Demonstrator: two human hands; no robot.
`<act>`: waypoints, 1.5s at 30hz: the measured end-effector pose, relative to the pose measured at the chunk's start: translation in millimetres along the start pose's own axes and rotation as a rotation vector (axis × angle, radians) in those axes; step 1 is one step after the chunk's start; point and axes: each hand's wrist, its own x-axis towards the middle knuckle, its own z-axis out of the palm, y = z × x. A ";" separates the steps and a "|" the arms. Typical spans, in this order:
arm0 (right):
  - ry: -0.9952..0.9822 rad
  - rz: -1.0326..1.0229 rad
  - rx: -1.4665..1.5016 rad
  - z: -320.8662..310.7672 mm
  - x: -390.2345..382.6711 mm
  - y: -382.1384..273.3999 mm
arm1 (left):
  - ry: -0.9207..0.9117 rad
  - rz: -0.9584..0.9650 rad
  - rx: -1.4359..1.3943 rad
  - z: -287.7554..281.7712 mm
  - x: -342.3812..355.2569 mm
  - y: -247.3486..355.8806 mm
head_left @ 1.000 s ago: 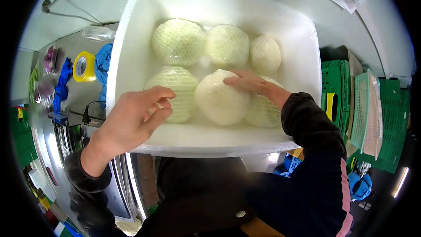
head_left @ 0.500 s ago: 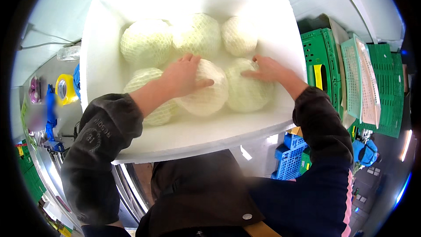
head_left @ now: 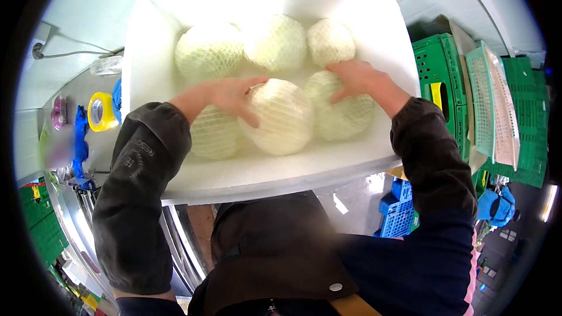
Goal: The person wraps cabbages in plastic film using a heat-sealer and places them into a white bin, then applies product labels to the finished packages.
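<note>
Spread, your left hand [head_left: 228, 96] rests on the left side of the middle ball [head_left: 282, 118]; your right hand [head_left: 364, 81], likewise spread, lies on the right ball [head_left: 339, 118]. Both sit in the white box's [head_left: 205, 182] near row.

Foam box [head_left: 281, 178] plain white. Round produce [head_left: 209, 51] inside it: pale green under whitish diamond mesh; middle one [head_left: 284, 117] at box's near side creamier. Left of box: yellow tape roll [head_left: 96, 112]. Right of box: green crate [head_left: 430, 64], yellow handle [head_left: 436, 95]; mint mesh basket [head_left: 481, 102], cream basket [head_left: 506, 120]. Below box: blue lattice crate [head_left: 398, 216]. Sleeves [head_left: 134, 199] charcoal, pale print on the left one.
</note>
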 end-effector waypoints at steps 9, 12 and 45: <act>0.434 -0.687 0.095 54.6 36.0 -92.8 | -0.046 -0.005 0.639 0.4 5.4 -7.6; 0.285 -0.578 0.143 42.4 25.7 -99.5 | -0.045 -0.068 0.615 5.6 -3.9 -13.4; 0.005 -0.648 0.713 10.2 38.8 -55.5 | -0.740 -0.126 0.745 -29.7 4.0 73.9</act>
